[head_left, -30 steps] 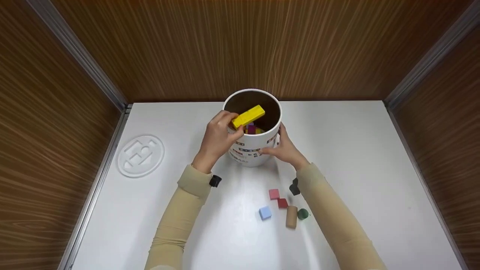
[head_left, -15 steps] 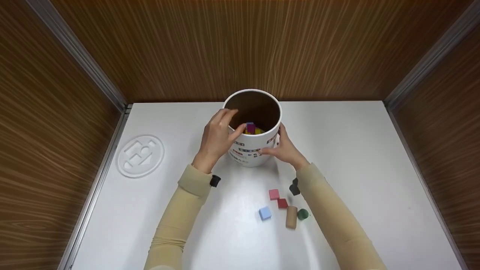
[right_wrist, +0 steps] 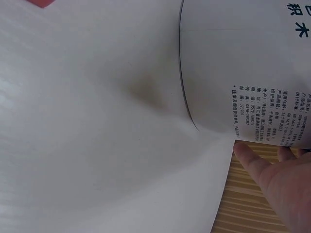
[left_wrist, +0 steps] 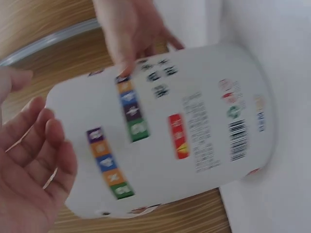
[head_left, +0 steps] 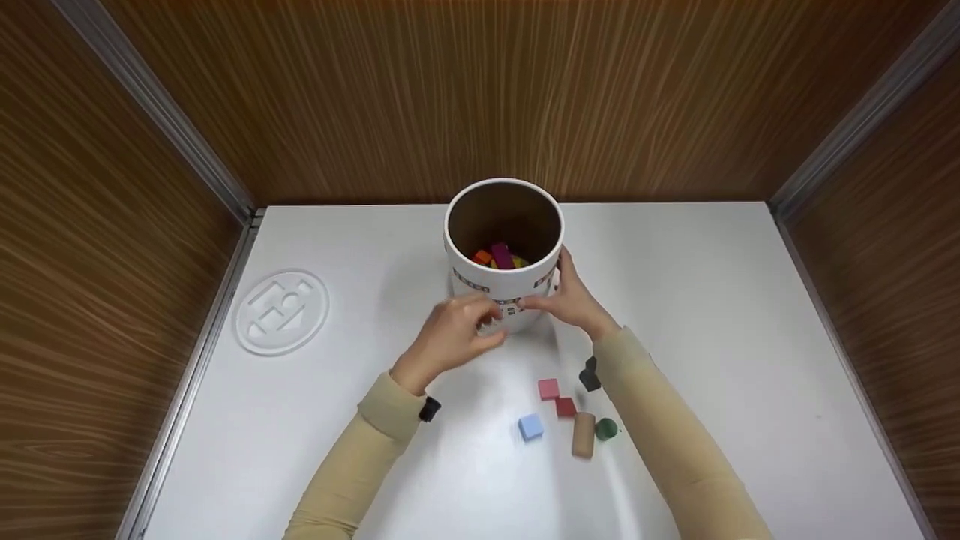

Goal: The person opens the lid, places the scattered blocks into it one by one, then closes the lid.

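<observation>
A white round bucket point(head_left: 484, 279) with printed labels stands upright near the back wall. Inside it lie several coloured blocks, among them a purple block point(head_left: 501, 256) and an orange block point(head_left: 481, 257). My right hand point(head_left: 574, 304) grips the bucket's right side, thumb on the front and fingers round toward the back. In front of the bucket is my left hand point(head_left: 457, 330), fingers loosely bent, with nothing visible in its grasp. The left wrist view shows that left hand point(left_wrist: 36, 165) beside the bucket's upper part point(left_wrist: 112, 160).
On the table in front lie a pink block point(head_left: 548, 388), a red block point(head_left: 565, 407), a light blue block point(head_left: 530, 427), a tan cylinder point(head_left: 583, 435), a green round block point(head_left: 606, 429) and dark pieces point(head_left: 590, 377). A white lid point(head_left: 316, 304) with shaped cutouts lies left.
My left hand held a yellow block over the bucket, let it go inside, then withdrew from the rim toward me. Blocks inside have shifted. My right hand stays on the bucket.
</observation>
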Tool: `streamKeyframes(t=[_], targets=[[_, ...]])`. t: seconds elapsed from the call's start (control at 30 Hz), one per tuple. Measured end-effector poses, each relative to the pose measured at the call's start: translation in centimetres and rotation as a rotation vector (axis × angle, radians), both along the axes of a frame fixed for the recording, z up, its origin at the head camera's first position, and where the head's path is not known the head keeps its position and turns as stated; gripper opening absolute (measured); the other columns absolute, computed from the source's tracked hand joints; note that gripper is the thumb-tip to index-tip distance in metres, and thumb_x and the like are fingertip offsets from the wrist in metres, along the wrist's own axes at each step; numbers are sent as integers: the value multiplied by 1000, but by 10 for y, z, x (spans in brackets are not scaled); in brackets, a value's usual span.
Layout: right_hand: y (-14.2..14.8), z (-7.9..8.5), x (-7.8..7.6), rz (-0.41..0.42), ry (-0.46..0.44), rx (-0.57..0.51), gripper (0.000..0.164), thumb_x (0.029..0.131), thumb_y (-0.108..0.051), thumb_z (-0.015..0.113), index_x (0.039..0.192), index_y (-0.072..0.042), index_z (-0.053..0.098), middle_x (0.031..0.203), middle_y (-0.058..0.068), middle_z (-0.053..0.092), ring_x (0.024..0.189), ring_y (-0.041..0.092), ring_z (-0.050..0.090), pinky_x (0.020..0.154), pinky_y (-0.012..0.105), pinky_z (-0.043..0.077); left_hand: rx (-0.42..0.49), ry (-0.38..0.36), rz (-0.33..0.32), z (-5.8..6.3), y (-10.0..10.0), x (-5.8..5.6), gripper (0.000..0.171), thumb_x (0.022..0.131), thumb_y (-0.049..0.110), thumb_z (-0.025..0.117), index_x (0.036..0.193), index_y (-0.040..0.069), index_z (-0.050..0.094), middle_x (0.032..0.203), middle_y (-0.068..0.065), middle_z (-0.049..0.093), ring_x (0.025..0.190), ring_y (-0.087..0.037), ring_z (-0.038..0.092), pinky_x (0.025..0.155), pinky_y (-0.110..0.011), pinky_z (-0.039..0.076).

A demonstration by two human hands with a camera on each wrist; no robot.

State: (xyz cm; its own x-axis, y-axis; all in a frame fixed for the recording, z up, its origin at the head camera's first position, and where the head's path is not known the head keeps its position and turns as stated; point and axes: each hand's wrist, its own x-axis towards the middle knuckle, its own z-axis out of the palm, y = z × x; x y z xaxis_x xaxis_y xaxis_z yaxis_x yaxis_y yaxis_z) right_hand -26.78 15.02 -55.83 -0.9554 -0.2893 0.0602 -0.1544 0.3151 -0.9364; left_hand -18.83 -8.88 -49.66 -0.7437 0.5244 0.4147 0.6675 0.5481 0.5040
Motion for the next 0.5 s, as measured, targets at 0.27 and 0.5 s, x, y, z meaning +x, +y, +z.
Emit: streamKeyframes(t=[0.27, 0.5], targets=[[-1, 1, 1, -10, -16, 12, 124, 68, -33, 91, 157, -26, 4, 161, 2, 17, 147, 23, 13, 115, 62, 10, -339, -360, -145, -38, 17, 19, 37, 87, 33, 75, 114, 8, 71, 103, -4, 68, 85, -11, 61, 74, -25, 53], [-1, 2, 1, -9, -53, 13, 124, 70, -33, 90, 157, -30, 2, 162, -1, 13, 148, 24, 10, 114, 64, 8, -397, -432, -153, -59, 29, 26, 48, 85, 38, 78, 121, 8, 68, 109, -5, 66, 91, -13, 60, 79, -27, 52]])
